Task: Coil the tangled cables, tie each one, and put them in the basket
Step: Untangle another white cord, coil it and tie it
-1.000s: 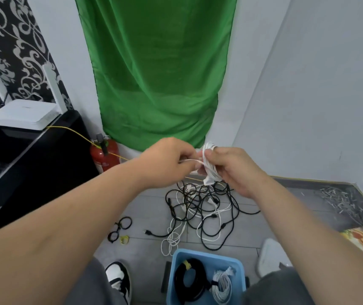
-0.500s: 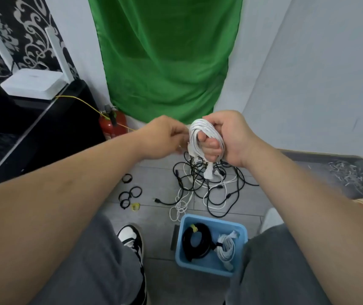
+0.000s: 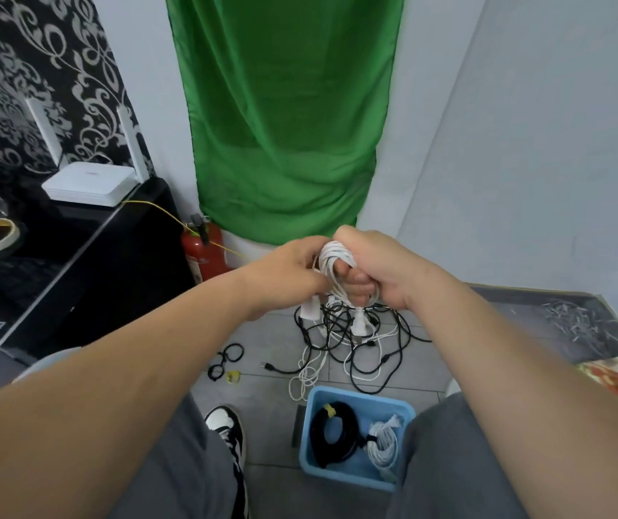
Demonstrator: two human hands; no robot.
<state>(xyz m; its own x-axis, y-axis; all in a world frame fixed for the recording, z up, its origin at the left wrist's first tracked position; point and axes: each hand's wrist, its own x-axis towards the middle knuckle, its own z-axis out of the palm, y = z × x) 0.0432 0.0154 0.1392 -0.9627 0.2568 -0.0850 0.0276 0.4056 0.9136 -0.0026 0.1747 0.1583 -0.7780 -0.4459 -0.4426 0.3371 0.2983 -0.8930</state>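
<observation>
My right hand (image 3: 382, 267) grips a coiled white cable (image 3: 332, 262), its loops wrapped around my fingers. My left hand (image 3: 285, 273) pinches the same coil from the left; a white plug (image 3: 310, 309) hangs below it. On the grey floor beneath lies a tangle of black and white cables (image 3: 352, 339). The blue basket (image 3: 362, 477) stands near my feet and holds a coiled black cable (image 3: 332, 436) with a yellow tie and a coiled white cable (image 3: 384, 442).
Small black ties (image 3: 225, 359) and a yellow one (image 3: 232, 376) lie on the floor at left. A red fire extinguisher (image 3: 204, 252) stands by the green curtain. A black cabinet (image 3: 86, 264) with a white router (image 3: 90, 183) is at left. My shoe (image 3: 227, 428) is beside the basket.
The white coil has been turned so its loops face me around my right fingers. My left hand has shifted onto the coil's left side. My view has tilted downward.
</observation>
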